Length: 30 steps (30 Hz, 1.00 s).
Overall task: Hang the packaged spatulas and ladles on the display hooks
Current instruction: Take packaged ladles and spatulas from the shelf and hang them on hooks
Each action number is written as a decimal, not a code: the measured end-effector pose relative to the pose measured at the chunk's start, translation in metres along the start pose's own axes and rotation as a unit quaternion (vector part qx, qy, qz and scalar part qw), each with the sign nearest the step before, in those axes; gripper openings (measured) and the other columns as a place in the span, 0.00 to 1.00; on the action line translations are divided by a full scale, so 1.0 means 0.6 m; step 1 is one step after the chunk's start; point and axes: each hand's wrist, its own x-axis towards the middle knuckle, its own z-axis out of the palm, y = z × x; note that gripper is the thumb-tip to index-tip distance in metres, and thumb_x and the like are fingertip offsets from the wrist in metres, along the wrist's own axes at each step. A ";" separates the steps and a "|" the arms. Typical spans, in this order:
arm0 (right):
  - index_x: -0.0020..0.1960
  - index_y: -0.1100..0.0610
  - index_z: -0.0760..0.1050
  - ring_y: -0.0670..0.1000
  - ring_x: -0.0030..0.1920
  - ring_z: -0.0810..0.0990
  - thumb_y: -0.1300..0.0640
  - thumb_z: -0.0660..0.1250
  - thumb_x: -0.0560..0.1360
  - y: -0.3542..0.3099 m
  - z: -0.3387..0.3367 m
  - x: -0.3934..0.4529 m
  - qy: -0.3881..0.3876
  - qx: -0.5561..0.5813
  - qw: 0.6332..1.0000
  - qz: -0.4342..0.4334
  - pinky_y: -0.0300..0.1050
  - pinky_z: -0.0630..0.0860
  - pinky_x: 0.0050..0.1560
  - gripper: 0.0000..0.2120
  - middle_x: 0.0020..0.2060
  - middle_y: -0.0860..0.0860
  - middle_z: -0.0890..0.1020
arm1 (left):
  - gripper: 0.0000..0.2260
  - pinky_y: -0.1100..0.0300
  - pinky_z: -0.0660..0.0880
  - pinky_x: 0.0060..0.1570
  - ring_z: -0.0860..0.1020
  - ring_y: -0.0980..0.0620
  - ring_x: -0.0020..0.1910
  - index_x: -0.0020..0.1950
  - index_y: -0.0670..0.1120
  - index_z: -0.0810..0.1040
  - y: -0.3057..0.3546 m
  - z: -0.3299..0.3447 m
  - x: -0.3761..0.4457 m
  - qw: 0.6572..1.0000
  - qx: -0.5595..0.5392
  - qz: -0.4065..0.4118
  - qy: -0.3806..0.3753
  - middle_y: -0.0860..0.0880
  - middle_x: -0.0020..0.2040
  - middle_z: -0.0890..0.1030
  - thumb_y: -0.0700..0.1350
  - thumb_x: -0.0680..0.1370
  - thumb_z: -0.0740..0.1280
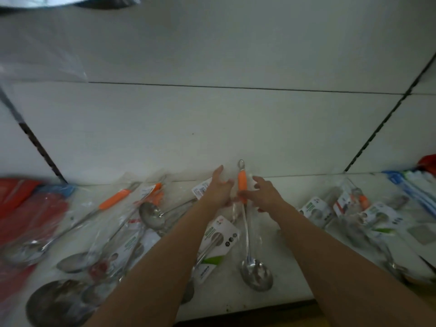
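A steel slotted ladle with an orange handle (242, 182) stands nearly upright in its clear wrapper, bowl (257, 274) low near the shelf's front and hanging loop at the top. My right hand (264, 193) pinches the lower end of the orange handle. My left hand (218, 190) is just left of the handle with fingers spread, touching the clear wrapper. Several more packaged ladles and spatulas (113, 201) lie flat on the white shelf (290, 279). No display hooks are visible on the white back panel (212, 128).
Carded utensil packs (316, 212) lie at the right, and one card (220, 234) lies between my forearms. Red packaging (21, 204) fills the left end. Blue-and-white packs (415, 187) sit far right. Slotted uprights (382, 128) run up the back panel.
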 end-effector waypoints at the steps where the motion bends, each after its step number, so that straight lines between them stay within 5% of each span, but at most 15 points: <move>1: 0.72 0.56 0.63 0.58 0.62 0.74 0.51 0.70 0.73 -0.006 -0.001 -0.004 -0.011 -0.018 1.000 -0.007 0.45 0.75 0.50 0.31 0.64 0.56 0.72 | 0.24 0.70 0.63 0.17 0.72 0.52 0.31 0.76 0.55 0.51 0.006 -0.002 -0.007 1.000 0.013 0.007 -0.008 0.35 0.67 0.69 0.46 0.82 0.56; 3: 0.68 0.57 0.70 0.57 0.64 0.74 0.51 0.70 0.72 -0.016 -0.003 -0.012 -0.039 -0.053 0.998 -0.009 0.49 0.68 0.66 0.26 0.63 0.56 0.75 | 0.24 0.67 0.63 0.19 0.70 0.54 0.27 0.76 0.57 0.51 0.012 -0.008 -0.017 0.999 0.032 0.022 -0.018 0.36 0.59 0.75 0.48 0.82 0.57; 5: 0.61 0.58 0.76 0.57 0.63 0.75 0.54 0.70 0.72 -0.029 -0.003 -0.023 -0.051 -0.063 0.997 -0.018 0.53 0.67 0.67 0.19 0.60 0.58 0.78 | 0.25 0.65 0.65 0.23 0.74 0.52 0.28 0.76 0.56 0.52 0.018 -0.015 -0.028 0.998 0.026 0.040 -0.029 0.40 0.49 0.78 0.50 0.81 0.58; 8: 0.63 0.59 0.72 0.57 0.56 0.78 0.58 0.71 0.71 -0.049 -0.004 -0.036 -0.042 -0.015 0.999 -0.021 0.48 0.75 0.53 0.22 0.55 0.59 0.79 | 0.21 0.62 0.72 0.34 0.79 0.42 0.46 0.73 0.48 0.61 0.032 -0.023 -0.042 0.998 0.020 0.055 0.003 0.38 0.57 0.78 0.46 0.81 0.59; 11: 0.75 0.52 0.56 0.53 0.47 0.73 0.61 0.69 0.71 -0.067 -0.010 -0.054 -0.053 0.011 0.996 -0.074 0.38 0.70 0.39 0.36 0.45 0.53 0.75 | 0.14 0.63 0.69 0.26 0.75 0.50 0.29 0.63 0.42 0.72 0.045 -0.030 -0.055 0.999 0.017 0.038 0.019 0.43 0.39 0.79 0.45 0.79 0.63; 14: 0.75 0.47 0.56 0.52 0.45 0.72 0.64 0.65 0.75 -0.081 -0.022 -0.077 -0.097 -0.007 0.988 -0.121 0.38 0.70 0.38 0.34 0.42 0.51 0.71 | 0.05 0.61 0.70 0.29 0.73 0.47 0.27 0.47 0.40 0.76 0.051 -0.042 -0.065 0.997 0.069 0.033 -0.002 0.39 0.37 0.77 0.41 0.77 0.65; 17: 0.67 0.46 0.66 0.56 0.44 0.77 0.62 0.66 0.74 -0.091 -0.031 -0.095 -0.106 0.008 0.989 -0.099 0.48 0.76 0.42 0.25 0.44 0.56 0.77 | 0.06 0.60 0.70 0.29 0.73 0.48 0.26 0.44 0.37 0.77 0.059 -0.054 -0.081 0.994 0.099 0.040 -0.023 0.36 0.35 0.77 0.40 0.76 0.67; 22: 0.51 0.53 0.70 0.52 0.32 0.76 0.63 0.66 0.74 -0.104 -0.048 -0.106 -0.086 0.024 0.992 -0.094 0.41 0.73 0.34 0.10 0.35 0.56 0.78 | 0.05 0.71 0.63 0.20 0.67 0.61 0.17 0.47 0.36 0.81 0.086 -0.050 -0.092 0.981 0.177 0.083 0.001 0.51 0.22 0.73 0.35 0.76 0.65; 25: 0.44 0.57 0.70 0.54 0.31 0.75 0.67 0.65 0.75 -0.119 -0.061 -0.116 -0.059 0.032 0.992 -0.108 0.44 0.75 0.34 0.07 0.37 0.60 0.77 | 0.05 0.68 0.65 0.24 0.69 0.60 0.20 0.47 0.37 0.81 0.105 -0.044 -0.106 0.976 0.187 0.106 0.018 0.53 0.20 0.73 0.38 0.76 0.67; 28: 0.40 0.61 0.70 0.54 0.29 0.77 0.70 0.64 0.75 -0.149 -0.081 -0.138 -0.037 0.046 0.990 -0.130 0.50 0.80 0.39 0.08 0.34 0.61 0.77 | 0.10 0.62 0.66 0.30 0.69 0.53 0.26 0.34 0.39 0.79 0.129 -0.044 -0.128 0.977 0.174 0.124 0.025 0.49 0.24 0.73 0.37 0.76 0.67; 30: 0.34 0.62 0.69 0.52 0.28 0.78 0.69 0.67 0.74 -0.174 -0.095 -0.158 -0.027 0.043 0.987 -0.156 0.45 0.81 0.34 0.12 0.31 0.60 0.78 | 0.10 0.60 0.67 0.31 0.70 0.52 0.27 0.32 0.41 0.75 0.150 -0.046 -0.149 0.978 0.146 0.145 0.032 0.47 0.27 0.74 0.37 0.75 0.66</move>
